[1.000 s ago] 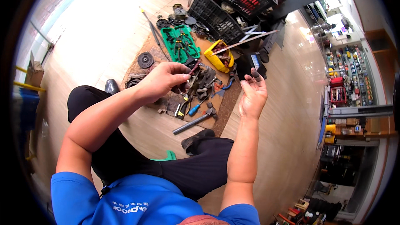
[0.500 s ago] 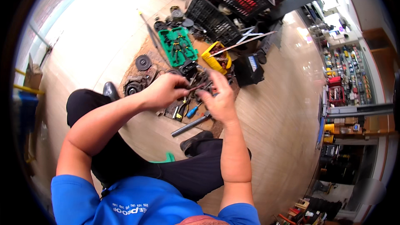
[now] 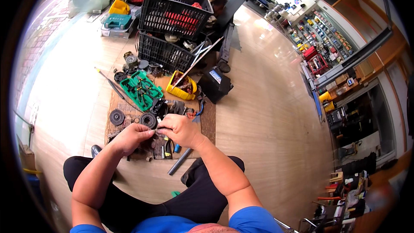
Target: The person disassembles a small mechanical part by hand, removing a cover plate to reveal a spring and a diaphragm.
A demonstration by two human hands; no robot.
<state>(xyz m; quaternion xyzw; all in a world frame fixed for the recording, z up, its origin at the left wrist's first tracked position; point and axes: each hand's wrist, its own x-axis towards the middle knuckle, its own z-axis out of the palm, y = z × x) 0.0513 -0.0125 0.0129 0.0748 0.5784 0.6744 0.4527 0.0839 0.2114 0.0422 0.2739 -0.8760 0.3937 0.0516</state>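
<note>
My left hand (image 3: 133,138) and my right hand (image 3: 180,130) meet above a worn brown board (image 3: 208,123) on the floor. Thumb and fingers of each are pinched around a small, thin dark piece (image 3: 156,131), mostly hidden by the fingertips; its kind does not show. Just beyond lies a round black ring-shaped part (image 3: 148,120), with a grooved disc (image 3: 117,117) to its left. Below my right hand are yellow-and-black-handled pliers (image 3: 168,148), a blue handle (image 3: 177,148) and a grey metal tube (image 3: 180,162).
An open green tool case (image 3: 152,102) with several pliers lies beyond my hands. A yellow bin (image 3: 184,95) of reddish-brown parts and a black box (image 3: 214,88) stand to its right. Stacked black crates (image 3: 151,21) are farther back. My bent legs flank the near side.
The view has turned, and the surroundings have shifted in it. My hands, earlier apart with a thin reddish-brown strip between them, have come together fingertip to fingertip.
</note>
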